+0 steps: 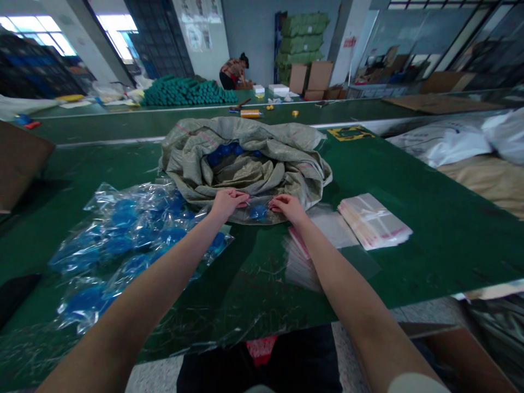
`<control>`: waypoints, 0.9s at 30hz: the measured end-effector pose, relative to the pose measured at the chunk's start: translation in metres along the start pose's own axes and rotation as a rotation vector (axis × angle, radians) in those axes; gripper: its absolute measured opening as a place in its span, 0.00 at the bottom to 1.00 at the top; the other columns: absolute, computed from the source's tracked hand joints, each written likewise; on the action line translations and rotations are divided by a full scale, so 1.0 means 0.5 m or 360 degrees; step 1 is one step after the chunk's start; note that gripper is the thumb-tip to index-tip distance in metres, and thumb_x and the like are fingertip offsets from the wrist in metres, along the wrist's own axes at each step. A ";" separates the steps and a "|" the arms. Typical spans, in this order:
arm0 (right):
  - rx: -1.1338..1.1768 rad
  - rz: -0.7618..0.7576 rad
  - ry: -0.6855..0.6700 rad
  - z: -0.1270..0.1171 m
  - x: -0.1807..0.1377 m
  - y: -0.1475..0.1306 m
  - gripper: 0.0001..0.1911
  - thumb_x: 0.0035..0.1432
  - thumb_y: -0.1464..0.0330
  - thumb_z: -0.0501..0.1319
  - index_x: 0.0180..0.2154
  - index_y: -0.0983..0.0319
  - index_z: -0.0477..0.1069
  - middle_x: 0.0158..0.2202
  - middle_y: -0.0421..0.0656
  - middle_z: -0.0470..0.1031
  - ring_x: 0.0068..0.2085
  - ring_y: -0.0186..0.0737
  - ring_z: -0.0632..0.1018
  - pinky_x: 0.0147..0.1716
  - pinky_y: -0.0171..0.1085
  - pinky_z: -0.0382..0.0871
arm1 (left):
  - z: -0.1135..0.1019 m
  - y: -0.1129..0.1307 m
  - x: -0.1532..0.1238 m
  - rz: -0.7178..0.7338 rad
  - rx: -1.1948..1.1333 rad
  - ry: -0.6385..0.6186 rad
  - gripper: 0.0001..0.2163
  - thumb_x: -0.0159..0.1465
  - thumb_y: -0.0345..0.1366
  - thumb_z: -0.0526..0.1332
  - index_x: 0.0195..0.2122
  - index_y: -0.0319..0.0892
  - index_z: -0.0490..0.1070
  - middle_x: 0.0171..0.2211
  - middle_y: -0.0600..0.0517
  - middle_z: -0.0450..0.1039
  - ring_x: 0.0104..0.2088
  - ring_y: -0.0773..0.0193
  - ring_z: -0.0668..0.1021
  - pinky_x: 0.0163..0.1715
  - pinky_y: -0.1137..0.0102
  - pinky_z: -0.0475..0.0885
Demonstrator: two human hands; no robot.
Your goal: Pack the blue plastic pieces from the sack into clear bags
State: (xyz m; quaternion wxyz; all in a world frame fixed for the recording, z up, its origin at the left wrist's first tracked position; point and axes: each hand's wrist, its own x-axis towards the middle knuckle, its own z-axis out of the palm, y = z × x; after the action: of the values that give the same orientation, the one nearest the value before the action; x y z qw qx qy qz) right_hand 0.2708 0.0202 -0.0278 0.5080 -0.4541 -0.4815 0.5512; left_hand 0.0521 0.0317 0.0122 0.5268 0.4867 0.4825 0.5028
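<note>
Between my hands is a clear plastic bag with a round blue item [258, 212] in it, held in front of a large woven sack [298, 180]. My left hand [230, 202] pinches one side of this bag, and the fingers of my right hand [287, 205] pinch the other. More blue items [225, 153] show inside the sack's rolled-down mouth. To the left lies a spread of bagged blue items [123, 214] in shiny clear plastic. Flat clear bags [303, 265] are fanned out by my right forearm, beside a tied stack of bags [372, 221].
A cardboard box [20, 164] stands at the left edge of the green table [442, 234], with a dark object [16, 295] nearer me. White sacks [454, 139] lie at the right. Beyond are a heap of green rolls [188, 91], an orange cylinder [250, 113] and a bending person [234, 71].
</note>
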 end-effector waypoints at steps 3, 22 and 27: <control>0.0007 -0.0076 0.0016 0.000 0.005 0.010 0.09 0.48 0.65 0.71 0.30 0.62 0.76 0.29 0.41 0.80 0.33 0.35 0.81 0.37 0.37 0.79 | -0.006 -0.003 0.002 0.0043 0.0030 -0.0025 0.27 0.42 0.36 0.75 0.17 0.42 0.49 0.31 0.46 0.80 0.35 0.59 0.82 0.35 0.66 0.78; -0.0118 -0.0261 -0.0064 -0.011 0.007 0.008 0.10 0.46 0.64 0.70 0.32 0.61 0.76 0.30 0.41 0.81 0.33 0.37 0.80 0.35 0.36 0.77 | -0.035 -0.006 0.017 0.0209 0.0366 -0.0254 0.26 0.43 0.36 0.73 0.18 0.43 0.48 0.32 0.47 0.79 0.32 0.62 0.79 0.33 0.68 0.72; -0.0296 -0.0419 -0.0089 -0.014 0.002 0.000 0.06 0.48 0.67 0.67 0.31 0.61 0.78 0.31 0.41 0.81 0.31 0.36 0.79 0.36 0.37 0.76 | -0.043 -0.010 0.021 0.0225 0.0329 -0.0304 0.26 0.43 0.36 0.73 0.18 0.43 0.48 0.33 0.47 0.80 0.31 0.63 0.78 0.31 0.69 0.73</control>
State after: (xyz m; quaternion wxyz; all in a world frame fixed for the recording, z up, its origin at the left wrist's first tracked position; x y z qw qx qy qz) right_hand 0.2778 0.0219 -0.0286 0.5180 -0.4166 -0.5998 0.4455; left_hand 0.0310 0.0429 0.0057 0.4808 0.6166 0.4438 0.4377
